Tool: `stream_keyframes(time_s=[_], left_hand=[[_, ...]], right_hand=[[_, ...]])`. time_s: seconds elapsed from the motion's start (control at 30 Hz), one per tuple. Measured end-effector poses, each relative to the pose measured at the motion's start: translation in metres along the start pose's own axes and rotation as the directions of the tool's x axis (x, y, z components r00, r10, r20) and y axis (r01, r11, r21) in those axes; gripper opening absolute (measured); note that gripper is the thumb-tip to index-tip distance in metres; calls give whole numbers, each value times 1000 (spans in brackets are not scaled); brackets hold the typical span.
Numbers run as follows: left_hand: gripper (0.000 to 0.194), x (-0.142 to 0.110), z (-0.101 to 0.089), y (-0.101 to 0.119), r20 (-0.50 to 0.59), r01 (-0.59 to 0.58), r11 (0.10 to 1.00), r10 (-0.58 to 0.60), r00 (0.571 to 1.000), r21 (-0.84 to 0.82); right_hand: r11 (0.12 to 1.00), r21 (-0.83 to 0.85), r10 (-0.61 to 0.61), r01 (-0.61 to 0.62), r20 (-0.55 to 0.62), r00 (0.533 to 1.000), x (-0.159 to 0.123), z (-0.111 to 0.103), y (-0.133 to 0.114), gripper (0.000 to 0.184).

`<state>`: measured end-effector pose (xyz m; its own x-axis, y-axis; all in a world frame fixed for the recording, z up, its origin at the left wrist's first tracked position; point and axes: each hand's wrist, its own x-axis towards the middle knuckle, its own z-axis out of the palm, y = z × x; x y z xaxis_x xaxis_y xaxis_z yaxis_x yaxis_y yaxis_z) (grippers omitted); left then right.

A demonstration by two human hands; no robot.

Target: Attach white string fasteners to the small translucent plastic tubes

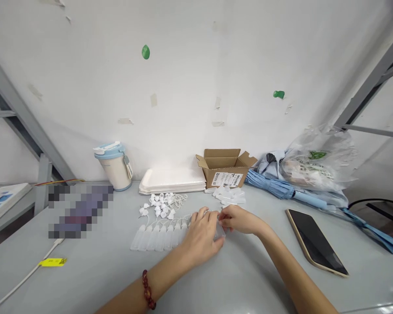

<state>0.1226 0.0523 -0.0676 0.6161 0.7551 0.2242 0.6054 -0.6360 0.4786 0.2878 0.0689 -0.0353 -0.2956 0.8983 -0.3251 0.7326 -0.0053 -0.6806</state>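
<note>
A row of translucent white plastic tags with string loops (160, 237) lies side by side on the grey table. Across the right part of that row rests my left hand (203, 235), palm down with its fingers apart, covering several tags. Close against it, my right hand (238, 219) has its thumb and fingers pinched together at the row's right end. A clear plastic piece (218, 232) shows between the two hands; whether the right fingertips grip it is hidden. Behind the row is a pile of white strings with small white end pieces (163, 204). Loose translucent plastic pieces (231, 196) lie beyond my right hand.
At the back stand a cup with a blue lid (114, 168), a stack of white trays (173, 179) and an open cardboard box (225, 170). Rightward are a folded blue umbrella (275, 185), a plastic bag (321, 161) and a phone (316, 242). A white cable (26, 279) runs along the left.
</note>
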Motion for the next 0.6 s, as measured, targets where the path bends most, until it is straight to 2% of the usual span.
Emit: stream_keyframes(time_s=[0.3,0.43,0.5,0.6], left_hand=[[38,-4,-3,0,-1,-36,999,36,999,-4],[38,-5,-6,-3,-40,-47,998,45,998,-49],[34,-6,-14,0,-86,-65,994,57,995,-87],[24,-14,-43,17,-154,-174,965,144,977,-199]], right_hand=[[1000,-24,-13,13,-3,1000,4,1,8,14],[999,-48,-20,19,-26,999,3,1,7,22],[998,-59,-20,18,-32,999,1,1,6,26],[996,-83,-27,23,-47,999,0,0,4,28]])
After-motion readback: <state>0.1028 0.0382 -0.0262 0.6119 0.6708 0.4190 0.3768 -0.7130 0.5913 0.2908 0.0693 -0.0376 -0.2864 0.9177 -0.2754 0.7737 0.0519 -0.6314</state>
